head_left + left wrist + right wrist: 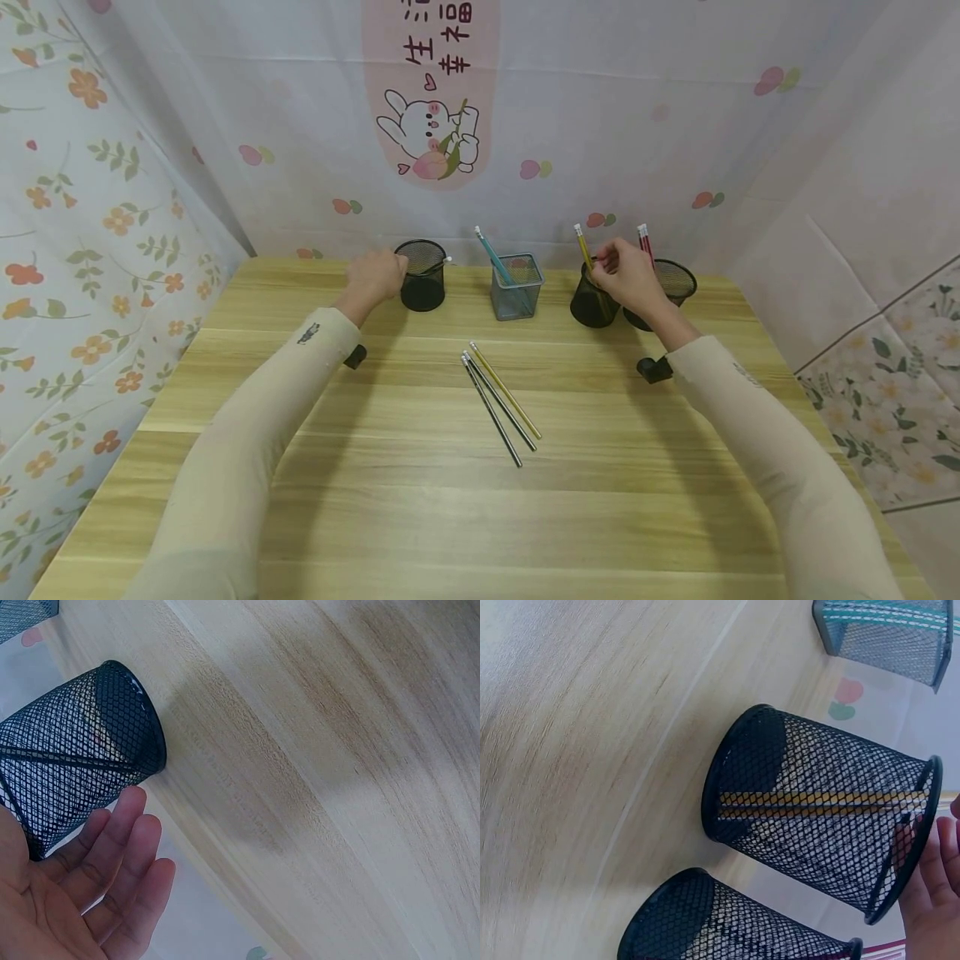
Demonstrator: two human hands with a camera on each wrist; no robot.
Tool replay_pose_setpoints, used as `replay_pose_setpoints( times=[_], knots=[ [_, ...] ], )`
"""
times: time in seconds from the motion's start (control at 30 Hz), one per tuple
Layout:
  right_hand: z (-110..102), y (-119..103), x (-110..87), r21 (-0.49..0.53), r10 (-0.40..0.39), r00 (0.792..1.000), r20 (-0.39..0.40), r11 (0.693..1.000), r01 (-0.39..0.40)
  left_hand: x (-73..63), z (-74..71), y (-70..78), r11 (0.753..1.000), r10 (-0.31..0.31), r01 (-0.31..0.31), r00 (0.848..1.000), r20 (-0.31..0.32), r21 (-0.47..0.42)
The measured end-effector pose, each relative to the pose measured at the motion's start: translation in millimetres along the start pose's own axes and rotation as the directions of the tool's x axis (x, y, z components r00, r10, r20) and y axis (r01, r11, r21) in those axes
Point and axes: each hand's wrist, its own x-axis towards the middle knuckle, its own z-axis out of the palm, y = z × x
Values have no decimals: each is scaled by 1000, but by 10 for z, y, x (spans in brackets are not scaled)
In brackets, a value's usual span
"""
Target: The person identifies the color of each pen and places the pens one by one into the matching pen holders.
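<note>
My right hand (628,273) is at the rim of a black mesh pencil cup (589,310), its thumb and fingertips pinching a yellow pencil (582,242) that stands in the cup. Through the mesh in the right wrist view, the yellow shaft (817,799) reaches the cup's bottom. Over at the left, my left hand (377,275) is beside another black mesh cup (422,293), fingers loosely extended (124,862) with nothing seen in them. A dark pencil (437,266) leans inside that cup. Two black pencils (501,404) and a yellow pencil (510,396) lie mid-table.
Between the cups stands a square grey mesh holder (517,304) with a teal pencil (491,250). Behind my right hand is a further black mesh cup (678,283) holding red pencils (644,237). Patterned cloth (600,125) hangs along the table's back edge.
</note>
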Motion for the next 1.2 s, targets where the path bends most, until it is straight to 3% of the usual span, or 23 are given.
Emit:
replay_pose_setpoints(
  times=[0.6,0.97,1.1,1.2],
  knots=[
    [-67,-199,-104,13,-45,998,-37,999,46,1,4,21,1000,13,-13,1000,-7,-2],
    [-57,-350,-194,37,-97,995,-5,995,98,-16,-16,26,1000,23,-23,1000,10,6],
    [-48,-394,-216,43,-86,996,13,995,86,-27,-21,21,997,52,-53,998,19,50],
    [-33,-424,-237,46,-70,997,40,997,68,-32,-20,15,999,32,-33,999,23,25]
  ],
)
